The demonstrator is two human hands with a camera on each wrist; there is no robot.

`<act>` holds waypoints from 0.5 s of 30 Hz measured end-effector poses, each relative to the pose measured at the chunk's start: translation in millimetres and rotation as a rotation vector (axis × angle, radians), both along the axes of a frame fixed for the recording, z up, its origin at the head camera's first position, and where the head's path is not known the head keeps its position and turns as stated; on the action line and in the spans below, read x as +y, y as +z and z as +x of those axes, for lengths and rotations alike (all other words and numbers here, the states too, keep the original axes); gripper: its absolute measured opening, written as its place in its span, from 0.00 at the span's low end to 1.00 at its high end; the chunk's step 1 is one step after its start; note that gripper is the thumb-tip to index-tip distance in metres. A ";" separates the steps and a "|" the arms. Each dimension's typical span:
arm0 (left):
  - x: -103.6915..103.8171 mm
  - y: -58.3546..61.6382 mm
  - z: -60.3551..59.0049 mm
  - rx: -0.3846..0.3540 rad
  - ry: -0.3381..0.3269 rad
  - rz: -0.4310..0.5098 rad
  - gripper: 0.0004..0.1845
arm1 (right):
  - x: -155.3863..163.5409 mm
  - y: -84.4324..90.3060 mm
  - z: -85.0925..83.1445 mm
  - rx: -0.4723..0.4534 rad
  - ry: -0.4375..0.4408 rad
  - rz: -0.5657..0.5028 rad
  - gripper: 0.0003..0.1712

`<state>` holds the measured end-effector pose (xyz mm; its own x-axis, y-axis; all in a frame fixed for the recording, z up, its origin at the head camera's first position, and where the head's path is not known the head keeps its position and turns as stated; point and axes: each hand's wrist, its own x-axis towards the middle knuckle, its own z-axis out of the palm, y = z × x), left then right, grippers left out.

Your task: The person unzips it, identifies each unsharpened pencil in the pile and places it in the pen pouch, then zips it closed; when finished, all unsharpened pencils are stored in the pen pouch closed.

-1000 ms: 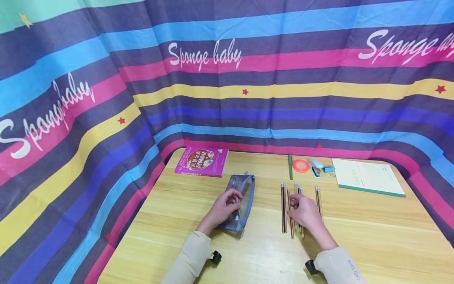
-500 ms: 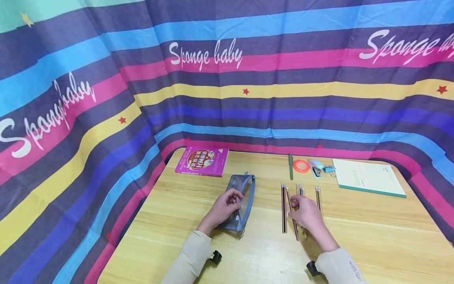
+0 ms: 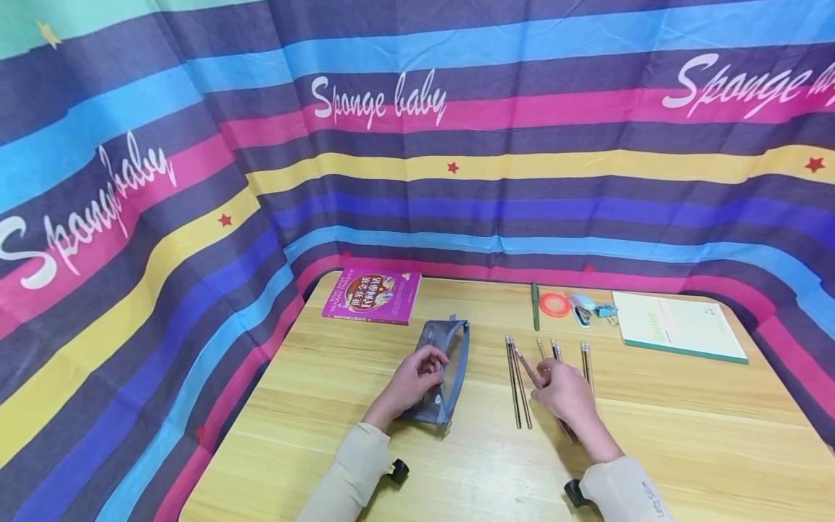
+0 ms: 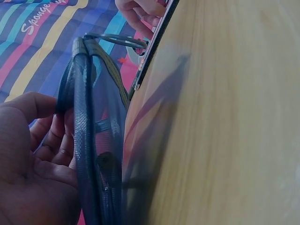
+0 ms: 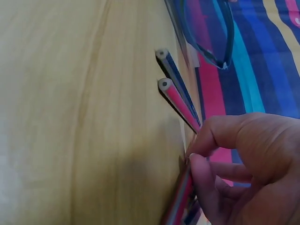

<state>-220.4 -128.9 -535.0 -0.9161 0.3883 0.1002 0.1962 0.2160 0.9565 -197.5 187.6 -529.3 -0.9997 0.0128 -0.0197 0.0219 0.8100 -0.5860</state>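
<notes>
The leftmost pencil (image 3: 512, 380) now lies further left on the worktop (image 3: 685, 435) than a second ago, nearer the mesh pouch (image 3: 443, 370). The right hand (image 3: 566, 395) has swung one pencil (image 3: 525, 366) out of line; it now slants, pinched in that grip, its far end angled toward the leftmost one.

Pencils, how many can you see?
5: two side by side left of the right hand, one pinched in its fingers, two beyond it; more may hide beneath.

Your left hand (image 3: 412, 383) sits low with curled fingers and its thumb pinching, the sleeved forearm angled in from below. Your right hand (image 3: 566, 394) is fingers-down, index and thumb closed in a pinch.
</notes>
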 end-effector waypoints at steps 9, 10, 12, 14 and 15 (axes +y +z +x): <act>1.5 -1.7 -1.5 0.005 -0.005 -0.002 0.11 | 5.3 -2.0 1.4 -0.036 -0.030 -0.230 0.14; 1.5 -2.1 -1.8 0.003 -0.003 -0.002 0.11 | 5.6 -1.1 2.0 -0.033 -0.027 -0.232 0.12; 1.6 -2.6 -2.1 -0.001 -0.001 -0.003 0.11 | 6.0 0.7 2.8 -0.025 -0.024 -0.214 0.10; 1.8 -2.6 -2.2 0.000 -0.001 -0.002 0.11 | 6.6 3.0 3.0 -0.025 -0.025 -0.205 0.10; 1.9 -2.3 -1.9 0.001 0.000 -0.002 0.12 | 6.8 4.2 3.0 -0.028 -0.025 -0.207 0.10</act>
